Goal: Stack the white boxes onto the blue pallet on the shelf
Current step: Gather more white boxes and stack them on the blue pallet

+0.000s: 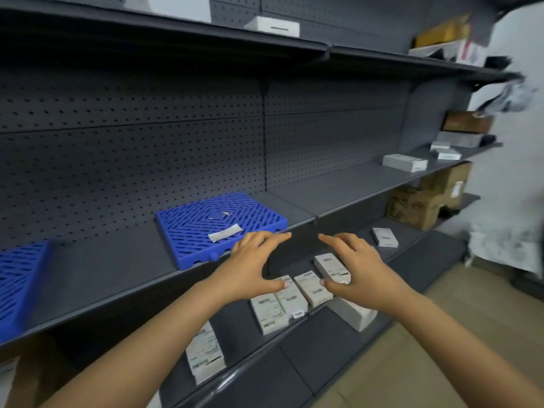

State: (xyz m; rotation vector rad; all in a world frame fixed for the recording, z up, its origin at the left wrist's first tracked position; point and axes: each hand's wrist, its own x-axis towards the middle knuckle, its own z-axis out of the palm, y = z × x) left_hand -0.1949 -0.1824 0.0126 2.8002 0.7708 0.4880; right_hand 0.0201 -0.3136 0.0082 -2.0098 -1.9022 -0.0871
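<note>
A blue slotted pallet (220, 225) lies on the middle shelf with a strip of tape on top and no box on it. Several white labelled boxes (290, 295) lie on the lower shelf below it, one (331, 266) further right and another (206, 353) near the front left. My left hand (253, 266) and my right hand (357, 267) hover over those boxes with fingers spread and straight, thumbs pointing inward. Neither hand holds anything.
A second blue pallet (17, 284) sits at the far left of the middle shelf (338, 184). More white boxes (404, 162) lie far right on that shelf, one (384, 237) on the lower shelf. Cardboard cartons (424, 204) stand at the right end. The upper shelf overhangs.
</note>
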